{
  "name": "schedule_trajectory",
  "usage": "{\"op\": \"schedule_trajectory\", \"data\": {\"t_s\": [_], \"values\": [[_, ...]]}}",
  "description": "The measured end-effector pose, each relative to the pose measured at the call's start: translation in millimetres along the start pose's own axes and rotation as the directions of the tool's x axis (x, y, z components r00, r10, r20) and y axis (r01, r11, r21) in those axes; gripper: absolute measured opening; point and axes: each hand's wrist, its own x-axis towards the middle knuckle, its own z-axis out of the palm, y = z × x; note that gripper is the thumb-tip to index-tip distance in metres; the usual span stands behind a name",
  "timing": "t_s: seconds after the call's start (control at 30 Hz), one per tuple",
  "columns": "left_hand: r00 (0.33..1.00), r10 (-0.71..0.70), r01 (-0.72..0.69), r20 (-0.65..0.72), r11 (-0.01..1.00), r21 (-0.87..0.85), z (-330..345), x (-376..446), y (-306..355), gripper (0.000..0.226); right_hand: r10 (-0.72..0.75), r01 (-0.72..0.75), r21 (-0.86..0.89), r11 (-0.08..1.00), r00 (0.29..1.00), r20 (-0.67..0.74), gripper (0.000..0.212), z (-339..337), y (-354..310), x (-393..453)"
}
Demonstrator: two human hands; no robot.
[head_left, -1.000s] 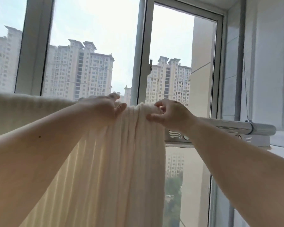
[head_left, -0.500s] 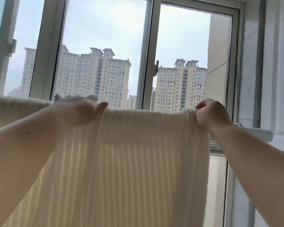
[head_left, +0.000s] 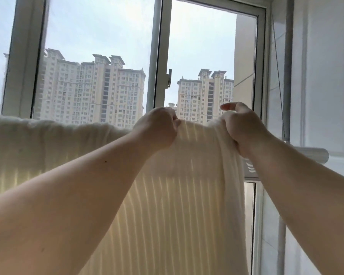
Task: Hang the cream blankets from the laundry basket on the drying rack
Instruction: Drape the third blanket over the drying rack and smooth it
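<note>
A cream ribbed blanket (head_left: pixel 187 205) hangs over the drying rack's bar, with light shining through its stripes. My left hand (head_left: pixel 159 129) grips its top edge near the middle of the view. My right hand (head_left: pixel 240 126) grips the bunched top edge at the blanket's right side, thumb raised. Only the bar's silver right end (head_left: pixel 314 153) shows past the cloth. A second stretch of cream blanket (head_left: pixel 38 147) lies over the bar to the left. The laundry basket is out of view.
Tall windows with white frames (head_left: pixel 157 66) stand just behind the rack, apartment towers beyond. A white tiled wall (head_left: pixel 322 76) and a thin rack cable (head_left: pixel 279 76) are on the right. My forearms fill the lower part of the view.
My hands have come closer together along the top edge. The left hand moved right from the blanket's left corner, and the right hand gathered cloth and shifted slightly left.
</note>
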Motion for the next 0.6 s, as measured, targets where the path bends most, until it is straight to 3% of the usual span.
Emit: {"op": "schedule_trajectory", "data": {"t_s": [0.07, 0.1, 0.13, 0.2, 0.27, 0.33, 0.37, 0.43, 0.5, 0.6], "values": [[0.992, -0.113, 0.090, -0.060, 0.949, -0.301, 1.9, 10.5, 24.4, 0.017, -0.079, 0.099, -0.068, 0.993, 0.965, 0.250, 0.049, -5.8, -2.7, -6.2], [0.987, -0.161, 0.135, -0.021, 0.883, -0.450, 2.5, 13.5, 37.4, 0.017, -0.084, 0.140, -0.127, 0.982, 0.925, 0.370, 0.062, -7.3, -4.6, -6.9], [0.985, -0.166, 0.165, 0.052, 0.804, -0.571, 3.5, 14.1, 49.2, 0.016, -0.087, 0.189, -0.197, 0.962, 0.896, 0.436, 0.061, -7.6, -6.3, -7.1], [0.982, -0.087, 0.179, 0.170, 0.721, -0.669, 8.0, 10.1, 66.8, 0.017, -0.138, 0.285, -0.332, 0.899, 0.904, 0.405, 0.029, -6.7, -5.4, -6.5], [0.991, -0.002, 0.076, 0.132, 0.825, -0.559, 6.8, 3.6, 65.9, 0.019, -0.210, 0.286, -0.357, 0.889, 0.949, 0.235, 0.008, -7.3, -0.9, -4.8], [0.993, 0.113, -0.106, 0.019, 0.971, -0.215, -1.9, 1.3, 45.5, 0.030, -0.225, 0.251, -0.297, 0.921, 0.967, 0.120, 0.007, -8.7, 6.8, -4.8], [0.991, 0.130, -0.129, 0.015, 0.990, -0.053, -9.4, -0.1, 31.7, 0.035, -0.224, 0.240, -0.289, 0.927, 0.971, 0.087, 0.014, -10.2, 9.1, -5.2], [0.994, 0.005, -0.027, 0.110, 0.980, 0.195, -24.6, -1.3, -2.9, 0.045, -0.208, 0.214, -0.286, 0.934, 0.977, 0.052, 0.022, -13.5, 12.2, -2.4], [0.951, -0.194, 0.097, 0.239, 0.925, 0.368, -36.4, -7.7, -33.5, 0.061, -0.201, 0.203, -0.299, 0.932, 0.979, 0.040, 0.023, -18.0, 14.0, 1.2], [0.928, -0.280, 0.157, 0.245, 0.891, 0.426, -48.2, -16.6, -57.8, 0.069, -0.199, 0.194, -0.331, 0.924, 0.980, 0.019, 0.022, -24.6, 18.4, 6.3]]}}
